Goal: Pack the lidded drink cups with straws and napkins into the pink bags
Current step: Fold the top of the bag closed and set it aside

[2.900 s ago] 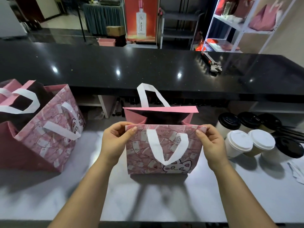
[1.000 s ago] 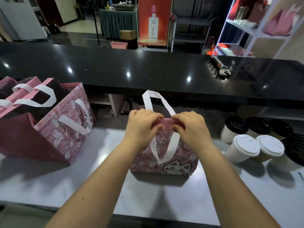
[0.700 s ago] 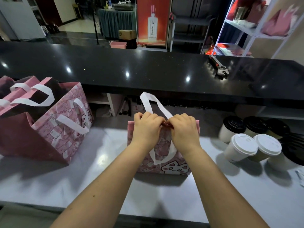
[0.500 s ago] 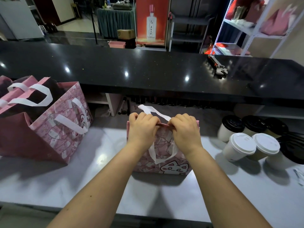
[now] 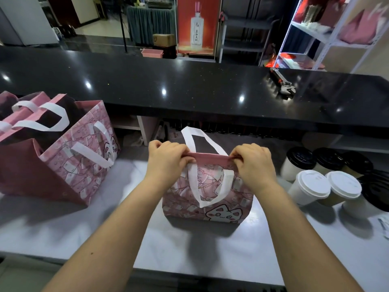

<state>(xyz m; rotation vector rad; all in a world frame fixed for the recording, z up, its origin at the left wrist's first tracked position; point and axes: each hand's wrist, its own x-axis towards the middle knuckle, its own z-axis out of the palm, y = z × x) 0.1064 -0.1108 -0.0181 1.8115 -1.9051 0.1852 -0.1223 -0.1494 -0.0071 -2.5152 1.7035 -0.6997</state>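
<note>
1. Pale table ran across the bottom of the frame, with both bare forearms reaching up over it from the lower edge.
2. Small pink bag stood upright on the table at centre frame, its cat print facing the camera. Its near white handle hung down the front and its far handle stood up behind the rim.
3. Left hand pinched the left end of the bag's top rim, fingers curled over the edge.
4. Right hand was clamped the same way on the right end of the rim. The hands were apart, with a strip of pink rim showing between them. The mouth was pulled narrow, so I could not tell what was inside.
5. Two white-lidded cups stood side by side on the table at the right, near the bag but not touching it.
6. A white scrap lay at the right edge, too cropped to identify.
7. Black-lidded cups stood in a row just behind the white-lidded ones, towards the right edge.
8. Large pink bags stood open at mid left, white handles flopped over, well apart from the small bag.
9. Black table, raised and glossy, spanned the frame behind everything.
10. A wrench lay on it at upper right.
11. At the top of the frame, a red poster with a bottle sat at top centre and a white shelf rack at upper right.
</note>
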